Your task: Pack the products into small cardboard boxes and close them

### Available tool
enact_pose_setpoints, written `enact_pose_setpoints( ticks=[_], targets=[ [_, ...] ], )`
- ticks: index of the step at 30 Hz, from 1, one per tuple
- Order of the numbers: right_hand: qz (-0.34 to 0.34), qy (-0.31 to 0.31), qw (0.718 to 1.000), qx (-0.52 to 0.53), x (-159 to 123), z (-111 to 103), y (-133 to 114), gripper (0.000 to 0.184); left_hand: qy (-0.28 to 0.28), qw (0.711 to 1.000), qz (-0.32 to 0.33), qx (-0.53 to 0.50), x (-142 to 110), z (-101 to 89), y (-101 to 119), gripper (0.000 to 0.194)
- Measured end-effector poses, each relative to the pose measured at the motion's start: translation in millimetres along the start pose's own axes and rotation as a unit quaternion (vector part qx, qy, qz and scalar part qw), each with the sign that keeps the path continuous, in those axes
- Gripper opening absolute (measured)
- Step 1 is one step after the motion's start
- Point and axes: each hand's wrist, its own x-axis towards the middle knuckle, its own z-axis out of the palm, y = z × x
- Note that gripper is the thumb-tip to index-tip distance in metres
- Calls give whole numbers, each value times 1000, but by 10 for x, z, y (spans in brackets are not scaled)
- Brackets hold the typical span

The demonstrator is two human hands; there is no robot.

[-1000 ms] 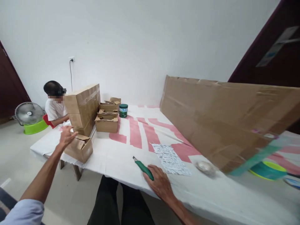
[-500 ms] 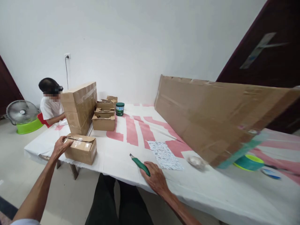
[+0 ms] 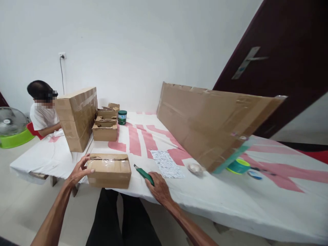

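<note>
At the table's front edge lies a small taped cardboard box (image 3: 110,174), a dark gap along the top near its back edge. My left hand (image 3: 79,171) grips its left end, thumb on the near side and fingers toward the back. My right hand (image 3: 159,187) is wrapped round a green utility knife (image 3: 145,175), just right of the box. The knife's blade tip points to the upper left, toward the box but apart from it. A patterned blue-and-white sheet (image 3: 167,164) lies beyond my right hand.
Stacked taped boxes (image 3: 83,118) stand at the left, beside open cartons (image 3: 105,132) and a green tub (image 3: 122,117). A large cardboard panel (image 3: 212,123) leans at the right, near tape rolls (image 3: 196,168) and a teal round item (image 3: 238,166). A person (image 3: 43,114) sits at the far left.
My left hand has brought the small box to the right and turned it, closer to the knife. The camera view has swung rightward. My right hand still holds the knife.
</note>
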Motion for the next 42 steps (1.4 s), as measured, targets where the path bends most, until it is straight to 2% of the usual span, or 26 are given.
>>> enact_pose_setpoints(
  ticks=[3,6,10,12,15,19,22,24,27,31,35,42],
  targets=[
    [1,-5,1000,-2,6,-14,-22,27,-52,997,0,-58,36,17,2,69],
    [0,-5,1000,0,-9,-12,-20,27,-57,998,12,-34,10,42,7,73],
    [7,14,1000,20,49,-75,-55,32,-82,996,30,16,-71,55,14,61],
    [16,40,998,44,195,-186,-152,33,-76,996,35,42,-100,68,15,59],
    [17,65,993,96,600,-436,-456,30,-58,995,33,67,-119,116,11,61],
    [-86,-43,983,157,1226,-692,-1020,25,-56,996,25,67,-126,197,11,65],
    [-157,-153,965,140,1513,-696,-1337,21,-57,996,21,67,-126,230,5,67],
    [-180,-200,956,117,1596,-645,-1447,21,-58,996,19,68,-124,237,-6,70],
    [-190,-222,949,122,1630,-588,-1499,23,-68,996,18,57,-125,236,-18,73],
    [-183,-221,943,169,1646,-598,-1501,19,-70,996,18,48,-129,218,8,78],
    [-167,-226,939,200,1697,-610,-1514,15,-85,995,14,39,-122,195,81,74],
    [-101,-276,932,214,1805,-587,-1570,10,-93,996,7,10,-121,234,121,69]
  ],
)
